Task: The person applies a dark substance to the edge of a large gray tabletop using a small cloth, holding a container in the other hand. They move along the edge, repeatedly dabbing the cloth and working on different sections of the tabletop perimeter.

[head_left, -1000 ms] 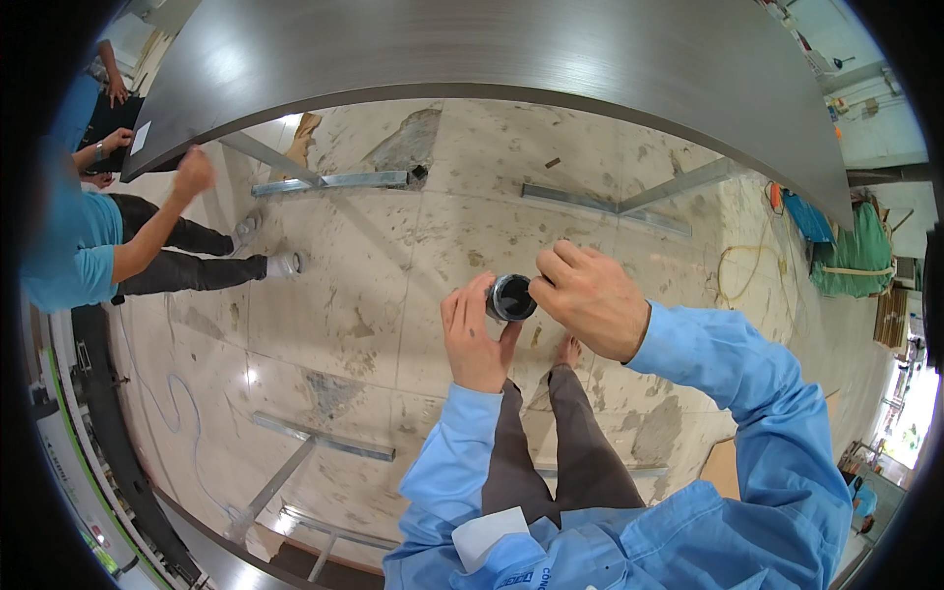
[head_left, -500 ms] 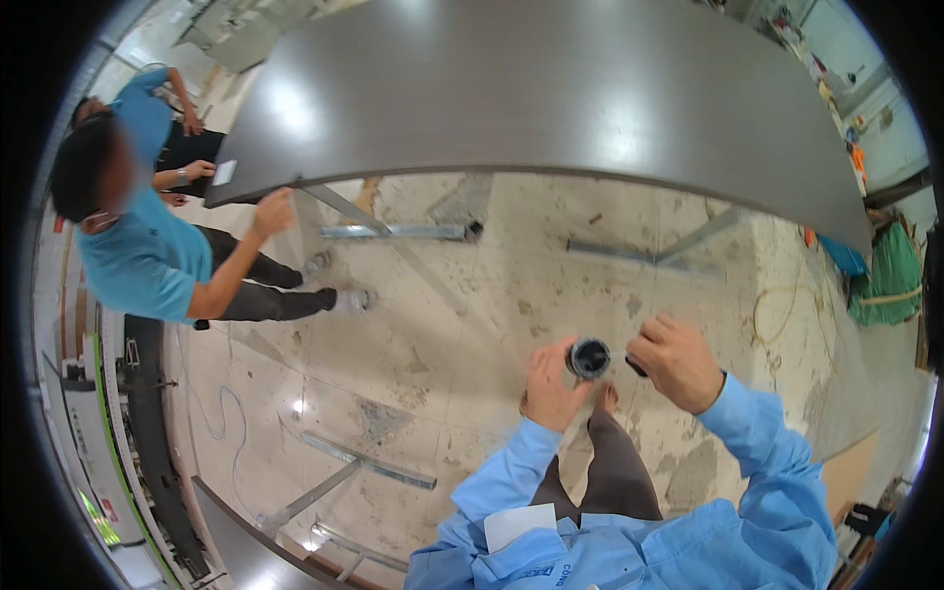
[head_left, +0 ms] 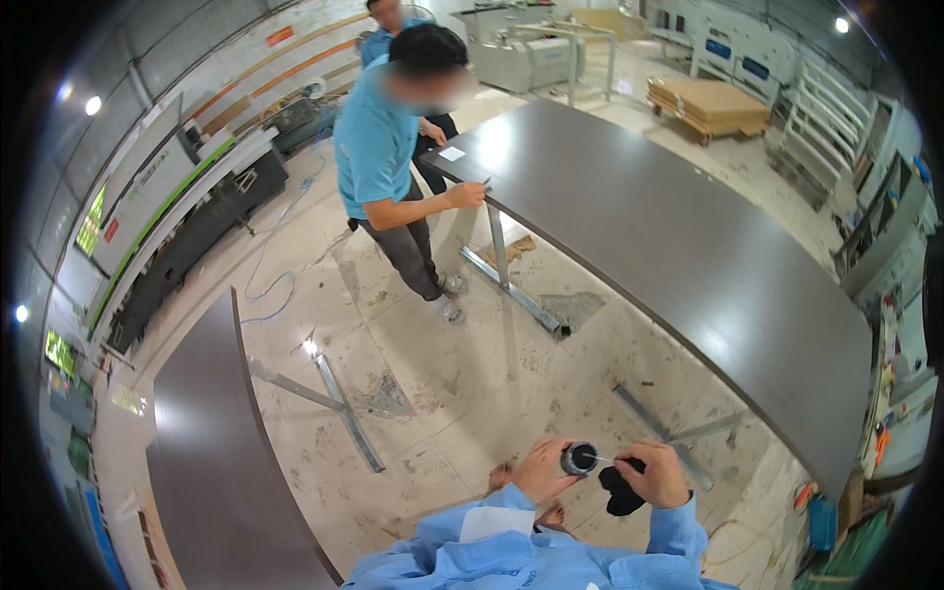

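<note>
My left hand [head_left: 541,472] is wrapped round a small round jar [head_left: 578,458] with dark contents, held upright in front of my body. My right hand [head_left: 656,474], its fingers closed, grips a thin pale stick [head_left: 605,459] whose tip points into the jar's mouth. A black shape [head_left: 623,492] shows just below the right hand; whether it hangs from the hand or lies beyond it, I cannot tell.
A long dark brown tabletop [head_left: 629,226] on metal legs stretches ahead and right. Another brown panel [head_left: 211,433] stands at left. A co-worker in a blue shirt [head_left: 379,157] touches the tabletop's far corner, a second person [head_left: 372,44] behind. A metal leg [head_left: 349,413] stands on the floor.
My view has swung up and to the left, bringing the left panel and workshop background in. The right hand and stick now reach the jar's opening; both hands keep their hold.
</note>
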`<state>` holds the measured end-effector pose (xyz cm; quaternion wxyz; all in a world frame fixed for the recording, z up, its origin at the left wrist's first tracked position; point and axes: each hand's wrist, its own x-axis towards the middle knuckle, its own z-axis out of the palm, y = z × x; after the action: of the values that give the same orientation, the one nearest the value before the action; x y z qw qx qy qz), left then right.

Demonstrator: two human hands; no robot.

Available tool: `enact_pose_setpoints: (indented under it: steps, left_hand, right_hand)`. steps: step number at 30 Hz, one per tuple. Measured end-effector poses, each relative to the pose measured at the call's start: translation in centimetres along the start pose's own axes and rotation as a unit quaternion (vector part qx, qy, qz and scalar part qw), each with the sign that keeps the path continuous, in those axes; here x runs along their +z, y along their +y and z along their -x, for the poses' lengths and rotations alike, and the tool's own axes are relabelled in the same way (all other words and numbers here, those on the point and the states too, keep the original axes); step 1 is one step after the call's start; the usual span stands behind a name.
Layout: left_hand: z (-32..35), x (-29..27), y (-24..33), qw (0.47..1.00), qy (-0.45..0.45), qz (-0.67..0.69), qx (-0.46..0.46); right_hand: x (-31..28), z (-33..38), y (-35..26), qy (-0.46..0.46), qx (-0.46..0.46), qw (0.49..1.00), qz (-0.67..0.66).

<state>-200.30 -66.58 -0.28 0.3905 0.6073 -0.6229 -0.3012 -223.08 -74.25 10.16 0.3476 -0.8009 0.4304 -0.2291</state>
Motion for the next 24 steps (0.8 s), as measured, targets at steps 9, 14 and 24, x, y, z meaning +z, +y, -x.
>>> enact_pose_setpoints:
  steps: [9, 14, 24]
  left_hand:
    - [7.8, -1.2, 1.8, 0.994, 0.098, -0.035, -0.016]
    - [8.5, -2.7, 1.2, 0.997, 0.066, -0.025, 0.01]
    - [9.1, -9.9, -1.4, 0.994, -0.027, 0.01, 0.109]
  right_hand:
    - [0.0, 2.6, -3.1, -0.093, -0.103, 0.99, 0.019]
    - [1.2, 4.6, -5.3, -0.055, -0.094, 0.994, 0.01]
    - [8.1, 8.4, -12.1, 0.052, 0.027, 0.998, 0.024]
